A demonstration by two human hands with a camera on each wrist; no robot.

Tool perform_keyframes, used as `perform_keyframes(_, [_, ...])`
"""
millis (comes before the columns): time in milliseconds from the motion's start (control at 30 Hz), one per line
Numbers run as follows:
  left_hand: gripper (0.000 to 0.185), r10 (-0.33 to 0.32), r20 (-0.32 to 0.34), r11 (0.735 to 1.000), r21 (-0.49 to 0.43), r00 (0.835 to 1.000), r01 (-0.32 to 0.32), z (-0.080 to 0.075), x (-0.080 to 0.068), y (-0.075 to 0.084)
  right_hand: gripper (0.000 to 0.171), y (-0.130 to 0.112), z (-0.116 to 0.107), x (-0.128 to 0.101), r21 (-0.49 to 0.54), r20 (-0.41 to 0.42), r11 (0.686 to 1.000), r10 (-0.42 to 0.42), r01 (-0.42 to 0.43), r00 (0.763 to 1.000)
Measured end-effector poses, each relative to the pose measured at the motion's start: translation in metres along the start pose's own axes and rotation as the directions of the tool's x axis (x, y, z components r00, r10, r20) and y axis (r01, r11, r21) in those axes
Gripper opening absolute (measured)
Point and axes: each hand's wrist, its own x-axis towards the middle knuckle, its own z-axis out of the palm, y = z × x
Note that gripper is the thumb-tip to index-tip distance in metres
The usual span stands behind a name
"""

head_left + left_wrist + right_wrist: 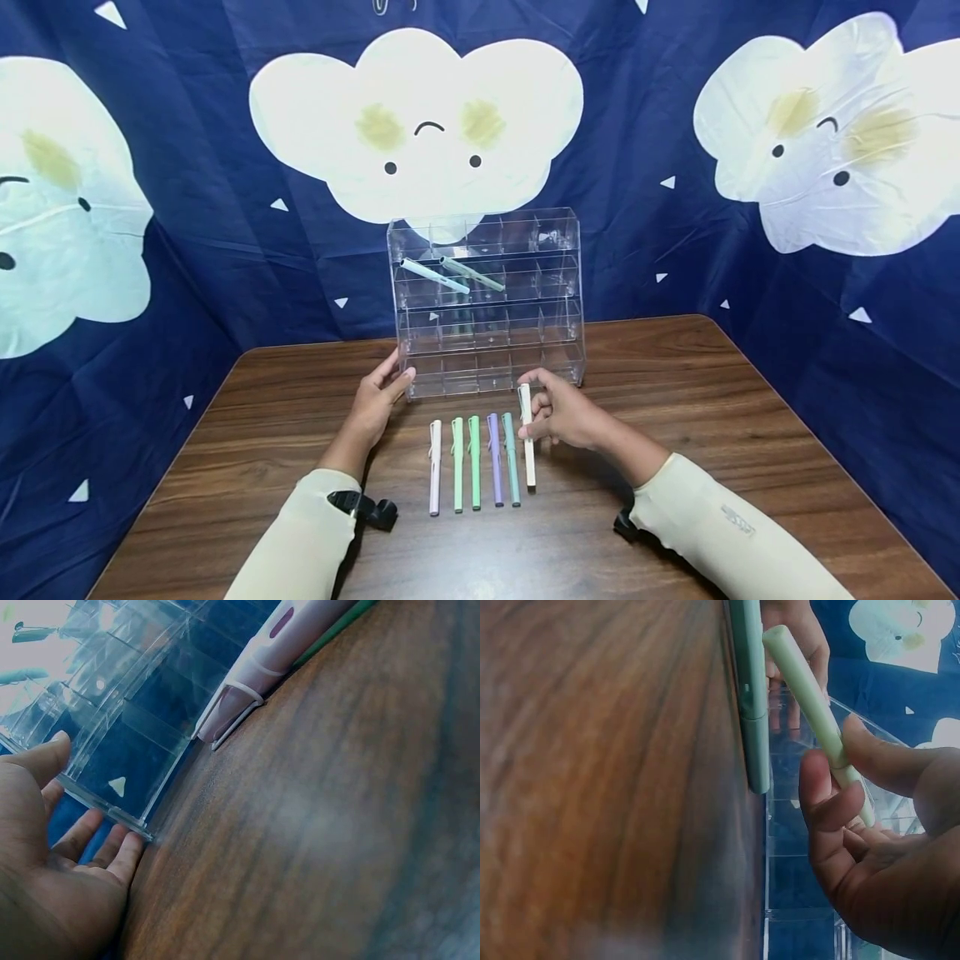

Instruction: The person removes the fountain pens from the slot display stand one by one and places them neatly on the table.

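A clear plastic display rack (491, 333) with several tiers of small compartments stands on the table. My left hand (378, 404) grips its lower left corner, with the thumb at the front and the fingers along the side (67, 862). My right hand (566, 412) pinches a cream pen (529, 450) between thumb and fingers; in the right wrist view this pen (802, 690) is tilted and raised off the table. To its left lie a teal pen (512, 467), a purple pen (495, 467), two green pens (476, 471) and a pale pink pen (435, 475) in a row.
A light blue pen (435, 276) and a grey-green pen (472, 273) lean slantwise in an upper tier of the rack. The brown wooden table (300, 392) backs onto a dark blue curtain (315, 250) with cloud prints.
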Motion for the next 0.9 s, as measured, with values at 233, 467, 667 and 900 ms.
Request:
perform_keyframes(233, [0.067, 0.002, 0.000, 1.000, -0.008, 1.000, -0.002, -0.001, 0.001, 0.000, 0.080, 0.005, 0.003, 0.000, 0.004, 0.026, 1.000, 0.019, -0.019, 0.999])
perform_keyframes(467, [0.066, 0.002, 0.001, 1.000, -0.009, 1.000, -0.002, -0.002, 0.001, 0.001, 0.077, 0.010, 0.003, 0.003, -0.024, 0.043, 1.000, -0.005, 0.006, 0.999])
perform_keyframes(667, [0.065, -0.001, 0.007, 1.000, 0.005, 1.000, 0.001, -0.003, 0.000, 0.002, 0.075, 0.014, 0.001, 0.003, -0.086, 0.043, 0.996, -0.015, 0.018, 0.999])
perform_keyframes(900, [0.067, -0.016, 0.012, 1.000, 0.012, 1.000, 0.016, -0.002, 0.000, 0.000, 0.074, 0.024, 0.001, 0.003, -0.140, 0.052, 0.990, 0.022, -0.015, 0.998])
